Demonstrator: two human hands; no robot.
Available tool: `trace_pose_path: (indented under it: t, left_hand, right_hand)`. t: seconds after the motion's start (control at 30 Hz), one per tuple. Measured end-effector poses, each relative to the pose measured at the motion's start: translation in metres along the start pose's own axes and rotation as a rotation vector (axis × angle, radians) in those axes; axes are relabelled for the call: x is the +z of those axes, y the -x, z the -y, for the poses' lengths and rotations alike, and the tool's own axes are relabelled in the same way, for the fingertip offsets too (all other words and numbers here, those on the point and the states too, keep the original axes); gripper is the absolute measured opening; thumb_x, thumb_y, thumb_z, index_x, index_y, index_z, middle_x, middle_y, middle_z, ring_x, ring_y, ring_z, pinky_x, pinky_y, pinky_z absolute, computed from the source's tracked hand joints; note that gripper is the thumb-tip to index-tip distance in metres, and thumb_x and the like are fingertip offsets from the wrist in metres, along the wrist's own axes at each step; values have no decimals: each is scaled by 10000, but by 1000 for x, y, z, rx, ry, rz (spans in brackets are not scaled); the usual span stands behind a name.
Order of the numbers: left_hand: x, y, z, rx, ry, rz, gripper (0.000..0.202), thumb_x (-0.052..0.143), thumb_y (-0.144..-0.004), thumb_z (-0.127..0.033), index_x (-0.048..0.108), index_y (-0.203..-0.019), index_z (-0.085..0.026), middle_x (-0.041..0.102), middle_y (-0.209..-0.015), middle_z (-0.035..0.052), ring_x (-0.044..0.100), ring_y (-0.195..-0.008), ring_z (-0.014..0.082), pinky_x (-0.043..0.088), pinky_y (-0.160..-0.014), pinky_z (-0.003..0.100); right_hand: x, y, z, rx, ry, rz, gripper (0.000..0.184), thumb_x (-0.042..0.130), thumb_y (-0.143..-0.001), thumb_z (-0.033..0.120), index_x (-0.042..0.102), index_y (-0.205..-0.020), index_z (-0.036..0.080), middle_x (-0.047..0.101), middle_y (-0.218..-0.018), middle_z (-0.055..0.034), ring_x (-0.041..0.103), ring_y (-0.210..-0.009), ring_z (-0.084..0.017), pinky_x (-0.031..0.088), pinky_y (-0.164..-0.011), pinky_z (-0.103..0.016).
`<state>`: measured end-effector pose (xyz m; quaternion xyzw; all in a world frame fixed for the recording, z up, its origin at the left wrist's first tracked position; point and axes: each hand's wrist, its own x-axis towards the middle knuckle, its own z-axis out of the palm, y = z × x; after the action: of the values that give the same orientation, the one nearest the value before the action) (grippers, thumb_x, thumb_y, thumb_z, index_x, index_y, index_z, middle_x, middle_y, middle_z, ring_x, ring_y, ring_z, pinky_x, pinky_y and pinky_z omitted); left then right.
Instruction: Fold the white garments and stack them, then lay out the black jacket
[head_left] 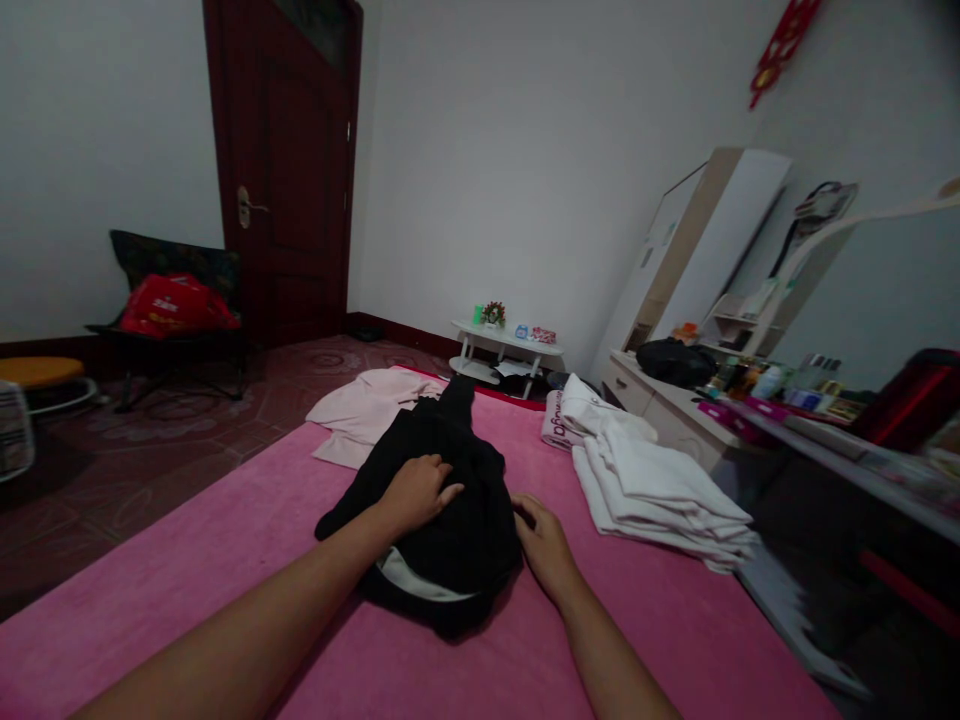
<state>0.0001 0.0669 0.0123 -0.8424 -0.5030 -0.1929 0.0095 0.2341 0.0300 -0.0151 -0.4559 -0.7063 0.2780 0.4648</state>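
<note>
A black garment lies bunched on the pink bed cover, one narrow black part stretching away from me. Pale lining or cloth shows at its near opening. My left hand rests on top of it, fingers lying flat and thumb apart. At the garment's right edge, my right hand has its fingers curled round the fabric; the fingertips are partly hidden. A pale pink garment lies just beyond, partly covered by the black one.
Folded white cloths are stacked on the bed at right, beside a rolled white cloth with lettering. A cluttered dressing table stands right of the bed. Beyond are a low white table, a chair with a red bag and a door.
</note>
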Motion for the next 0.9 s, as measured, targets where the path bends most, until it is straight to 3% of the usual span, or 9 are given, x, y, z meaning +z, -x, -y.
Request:
trace_pose_path:
  t: [0.27,0.43,0.53,0.7,0.8,0.9]
  left_hand:
    - [-1,-5,0,42,-72,108,311,519,-889,-410,647,-943,-131,673,-926,148,629,-893,296,460,-778,377]
    - [-1,-4,-1,33,-41,144,222,507,-893,-362,637,-925,-185,694,-873,108,660,-831,265,454,-740,338]
    - [-10,-3,-4,15,75,62,221,458,-916,-355,629,-912,-214,689,-844,63,653,-813,229,437,-708,294]
    - [-35,-7,-12,-29,532,-198,327,379,-937,-385,569,-760,-186,613,-742,16,588,-730,171,411,-687,256]
    - [-45,-9,-25,-35,773,-306,358,379,-923,-425,522,-708,-177,548,-690,0,540,-710,158,402,-685,249]
    - [-54,-7,-42,-47,963,-335,367,397,-911,-461,514,-715,-173,520,-689,-8,513,-711,152,396,-675,239]
  right_hand:
    - [-1,1,5,-5,16,2,269,511,-853,298,707,-1011,202,677,-1009,-77,617,-974,-222,476,-912,-360]
    - [0,0,4,-9,25,-9,256,523,-835,279,712,-992,208,689,-999,-72,627,-963,-223,481,-917,-370]
    - [0,0,0,-3,31,-10,264,525,-803,230,708,-990,200,688,-1009,-72,627,-979,-224,477,-929,-383]
    - [3,1,-10,-19,-5,-37,409,567,-742,174,639,-1143,200,658,-1127,-88,620,-1033,-220,460,-975,-406]
    - [6,-1,-6,-40,-38,-70,556,589,-761,219,522,-1313,220,560,-1317,-103,564,-1156,-227,435,-1013,-410]
    - [7,-5,9,-55,-79,-82,470,540,-823,308,558,-1289,251,555,-1340,-66,495,-1248,-227,370,-1078,-404]
